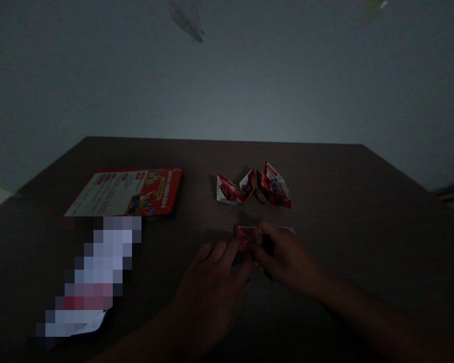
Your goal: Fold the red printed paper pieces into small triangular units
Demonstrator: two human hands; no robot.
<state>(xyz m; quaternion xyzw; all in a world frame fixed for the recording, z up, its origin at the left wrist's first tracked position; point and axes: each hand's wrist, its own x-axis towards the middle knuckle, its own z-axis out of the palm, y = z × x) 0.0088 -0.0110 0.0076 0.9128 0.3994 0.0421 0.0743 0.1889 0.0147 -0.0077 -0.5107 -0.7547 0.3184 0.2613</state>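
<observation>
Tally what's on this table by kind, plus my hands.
Hands: 2, left hand and right hand
Paper strip: 1
Folded-paper cluster: 1 (number of pieces unclear)
Book: 1
Pixelated item: 1
Total: 6

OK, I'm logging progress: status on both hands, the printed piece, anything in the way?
Left hand, right hand: both at red printed piece, grip unclear. Piece partly hidden by hands. Folded paper beyond, seemingly not in the way.
</observation>
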